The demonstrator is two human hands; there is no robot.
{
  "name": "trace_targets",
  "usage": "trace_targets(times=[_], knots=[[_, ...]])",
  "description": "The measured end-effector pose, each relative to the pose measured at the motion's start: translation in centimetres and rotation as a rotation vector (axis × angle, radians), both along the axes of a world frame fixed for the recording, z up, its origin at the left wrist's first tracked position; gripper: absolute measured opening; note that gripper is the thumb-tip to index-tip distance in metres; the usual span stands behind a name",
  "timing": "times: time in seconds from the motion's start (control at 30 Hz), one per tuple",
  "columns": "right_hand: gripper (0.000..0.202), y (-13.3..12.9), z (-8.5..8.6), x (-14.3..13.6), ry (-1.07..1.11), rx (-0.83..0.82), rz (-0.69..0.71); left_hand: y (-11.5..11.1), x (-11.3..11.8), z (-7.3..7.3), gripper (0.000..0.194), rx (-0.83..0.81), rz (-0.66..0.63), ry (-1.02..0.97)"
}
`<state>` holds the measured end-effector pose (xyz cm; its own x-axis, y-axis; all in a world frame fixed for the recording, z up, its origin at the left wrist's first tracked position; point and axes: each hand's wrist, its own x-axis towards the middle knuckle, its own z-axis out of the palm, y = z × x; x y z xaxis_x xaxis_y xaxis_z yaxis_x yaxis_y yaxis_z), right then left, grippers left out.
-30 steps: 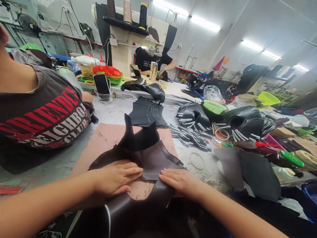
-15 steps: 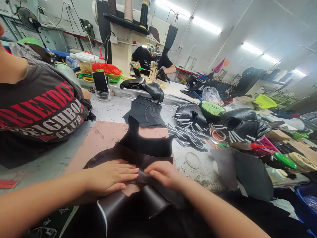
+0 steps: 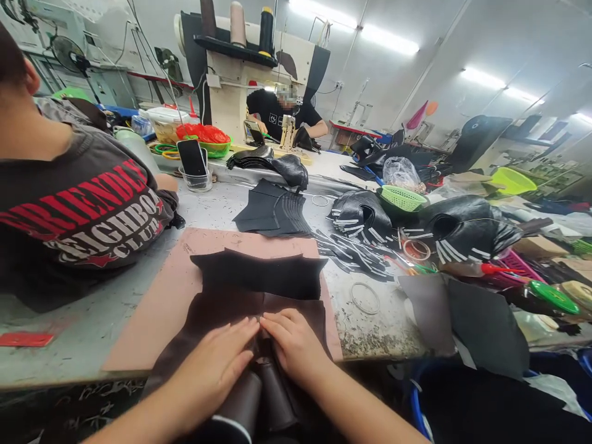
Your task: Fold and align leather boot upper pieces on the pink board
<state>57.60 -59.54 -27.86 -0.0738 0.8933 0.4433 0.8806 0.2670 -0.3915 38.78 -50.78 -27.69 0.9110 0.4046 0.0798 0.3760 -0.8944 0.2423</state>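
Brown leather piece (image 3: 203,314), smooth and faintly glossy, lies under my hands on a flat pinkish board (image 3: 161,302), its near part curling down past the board's front edge. Beyond the brown spreads a matte black section (image 3: 263,275) with pointed corners. My left hand (image 3: 224,354) and right hand (image 3: 296,342) lie open, palms down, fingertips close together. Ahead, black cutouts (image 3: 266,209) overlap on the scuffed grey table (image 3: 365,336); a sewing machine (image 3: 226,92) stands beyond.

Sewing workshop: sewing machine (image 3: 227,98), thread spools (image 3: 237,24), stacked dark cut pieces (image 3: 268,211), strip lights (image 3: 389,39).
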Motion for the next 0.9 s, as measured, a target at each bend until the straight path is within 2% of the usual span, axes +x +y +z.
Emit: trace_targets(times=[0.07,0.13,0.23,0.33,0.47,0.57,0.67,0.73,0.8,0.9], knots=[[0.039,-0.1,0.2,0.1,-0.041,-0.040,-0.014,1.7,0.2,1.1,0.044,0.037,-0.099,0.033],[0.040,-0.2,0.5,0.3,-0.094,-0.083,-0.006,3.5,0.5,2.1,0.040,0.120,-0.263,0.038],[0.044,-0.3,1.0,0.4,-0.168,-0.134,0.008,4.8,0.5,2.6,0.039,0.301,-0.394,-0.073],[0.047,-0.3,1.3,0.2,-0.229,-0.185,-0.009,3.8,0.4,1.5,0.044,0.464,-0.351,-0.131],[0.048,-0.3,1.7,-0.1,-0.309,-0.243,-0.015,0.6,0.8,-0.1,0.048,0.605,-0.115,-0.153],[0.051,-0.1,2.4,-0.1,-0.354,-0.290,-0.002,-0.7,1.7,0.3,0.048,0.557,-0.023,-0.103],[0.056,0.7,3.4,0.2,-0.373,-0.342,0.001,0.0,2.6,1.8,0.041,0.446,-0.019,-0.017],[0.052,1.4,3.9,0.5,-0.368,-0.376,-0.001,1.0,2.9,2.7,0.037,0.420,-0.045,0.010],[0.041,2.1,4.0,0.6,-0.349,-0.402,-0.017,1.9,2.8,2.9,0.037,0.407,-0.091,0.014],[0.037,2.4,3.3,0.6,-0.362,-0.361,-0.050,2.4,2.5,2.2,0.040,0.398,-0.131,-0.012]])
